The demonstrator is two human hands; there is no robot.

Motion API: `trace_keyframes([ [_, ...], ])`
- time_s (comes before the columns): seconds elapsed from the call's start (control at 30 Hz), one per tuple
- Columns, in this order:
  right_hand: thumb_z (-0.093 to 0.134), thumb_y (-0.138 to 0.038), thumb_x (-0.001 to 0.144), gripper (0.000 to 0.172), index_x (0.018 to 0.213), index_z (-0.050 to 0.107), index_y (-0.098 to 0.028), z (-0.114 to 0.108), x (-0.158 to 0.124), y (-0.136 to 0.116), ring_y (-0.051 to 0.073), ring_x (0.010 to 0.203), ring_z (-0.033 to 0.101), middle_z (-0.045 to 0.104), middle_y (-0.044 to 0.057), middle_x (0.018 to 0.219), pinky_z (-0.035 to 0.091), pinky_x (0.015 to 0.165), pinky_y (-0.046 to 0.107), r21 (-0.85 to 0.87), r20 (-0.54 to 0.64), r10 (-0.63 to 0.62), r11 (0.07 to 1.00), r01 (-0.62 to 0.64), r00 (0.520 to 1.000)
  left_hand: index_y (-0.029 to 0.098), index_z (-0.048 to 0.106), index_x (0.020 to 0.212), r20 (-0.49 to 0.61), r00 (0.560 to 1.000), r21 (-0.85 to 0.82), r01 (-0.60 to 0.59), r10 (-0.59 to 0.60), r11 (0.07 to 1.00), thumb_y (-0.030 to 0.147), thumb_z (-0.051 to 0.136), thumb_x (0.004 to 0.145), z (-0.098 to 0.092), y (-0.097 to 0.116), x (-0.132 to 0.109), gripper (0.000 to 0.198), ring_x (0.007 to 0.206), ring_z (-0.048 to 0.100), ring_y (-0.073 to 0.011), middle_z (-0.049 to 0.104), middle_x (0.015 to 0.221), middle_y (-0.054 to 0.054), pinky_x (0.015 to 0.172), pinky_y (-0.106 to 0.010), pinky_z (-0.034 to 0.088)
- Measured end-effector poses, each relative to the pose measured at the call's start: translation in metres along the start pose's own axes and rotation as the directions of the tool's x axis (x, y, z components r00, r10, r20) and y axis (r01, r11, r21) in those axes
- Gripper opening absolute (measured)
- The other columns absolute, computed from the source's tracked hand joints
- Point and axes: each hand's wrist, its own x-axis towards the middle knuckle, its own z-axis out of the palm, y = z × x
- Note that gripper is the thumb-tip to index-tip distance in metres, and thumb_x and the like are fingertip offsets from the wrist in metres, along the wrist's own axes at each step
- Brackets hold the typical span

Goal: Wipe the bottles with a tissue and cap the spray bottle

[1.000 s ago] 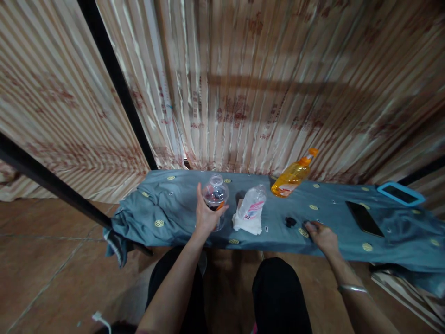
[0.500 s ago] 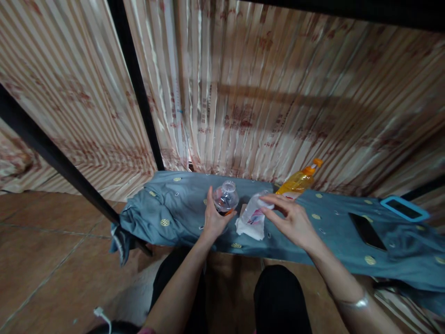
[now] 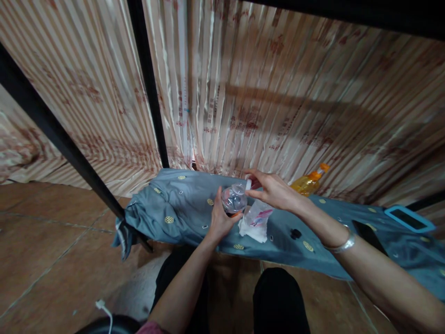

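My left hand [image 3: 222, 220] is wrapped around a clear, rounded plastic bottle [image 3: 233, 200], which stands open-necked and has something dark and orange low down in it. Just at the right of its mouth, my right hand [image 3: 269, 188] pinches a white cap [image 3: 248, 185] between thumb and fingers. Whether the cap touches the rim, I cannot tell. Below my right hand lies a soft white plastic packet with pink print [image 3: 261, 214], on top of white tissue [image 3: 255, 233]. Behind my right wrist is a yellow bottle with an orange pump top [image 3: 308, 183].
A grey-blue patterned cloth [image 3: 187, 213] covers the narrow bench. On it lie a small black object [image 3: 295, 233], a dark phone [image 3: 368, 236] and a blue-framed device [image 3: 410, 219]. Black metal posts [image 3: 149, 88] and a striped curtain [image 3: 243, 116] stand behind.
My right hand has moved left and up from above the packet to the bottle's mouth, carrying the white cap. The small black object has come into view. My left hand still holds the clear bottle.
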Motion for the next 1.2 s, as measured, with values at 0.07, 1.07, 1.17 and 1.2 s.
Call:
trace_keyframes([
  [0.07, 0.067, -0.044, 0.099, 0.043, 0.132, 0.062, -0.018, -0.004, 0.007, -0.002, 0.02, 0.102, 0.07, 0.069, 0.007, 0.117, 0.059, 0.091, 0.043, -0.048, 0.039, -0.025, 0.998, 0.027, 0.999, 0.021, 0.029, 0.161, 0.002, 1.0, 0.015, -0.019, 0.019, 1.0, 0.033, 0.094, 0.063, 0.001, 0.0, 0.0, 0.119, 0.145, 0.055, -0.0384, 0.055, 0.155, -0.022, 0.121, -0.059, 0.044],
  [1.07, 0.065, -0.041, 0.1, 0.027, 0.112, 0.069, -0.017, -0.014, 0.045, -0.028, 0.017, 0.096, 0.07, 0.071, 0.004, 0.107, 0.059, 0.089, 0.039, -0.454, 0.375, 0.009, 0.874, 0.175, 0.927, 0.018, 0.029, 0.161, 0.008, 0.995, 0.025, -0.097, 0.096, 0.995, 0.043, 0.095, 0.068, 0.003, 0.005, -0.002, 0.117, 0.144, 0.056, -0.0396, 0.054, 0.155, -0.024, 0.121, -0.058, 0.045],
  [1.17, 0.063, -0.046, 0.101, 0.032, 0.108, 0.069, -0.016, -0.014, 0.046, -0.032, 0.016, 0.093, 0.07, 0.071, 0.004, 0.103, 0.059, 0.086, 0.038, -0.468, 0.379, 0.054, 0.873, 0.14, 0.924, 0.019, 0.026, 0.162, 0.012, 0.995, 0.056, -0.101, 0.101, 0.993, 0.043, 0.095, 0.068, 0.003, 0.003, -0.003, 0.118, 0.143, 0.058, -0.0382, 0.055, 0.154, -0.023, 0.12, -0.056, 0.046],
  [1.2, 0.063, -0.047, 0.101, 0.033, 0.108, 0.069, -0.016, -0.014, 0.047, -0.033, 0.017, 0.093, 0.07, 0.071, 0.005, 0.103, 0.059, 0.086, 0.038, -0.47, 0.376, 0.07, 0.874, 0.126, 0.924, 0.02, 0.026, 0.162, 0.012, 0.995, 0.068, -0.101, 0.1, 0.993, 0.043, 0.095, 0.068, 0.003, 0.002, -0.003, 0.119, 0.143, 0.058, -0.038, 0.055, 0.155, -0.023, 0.12, -0.056, 0.047],
])
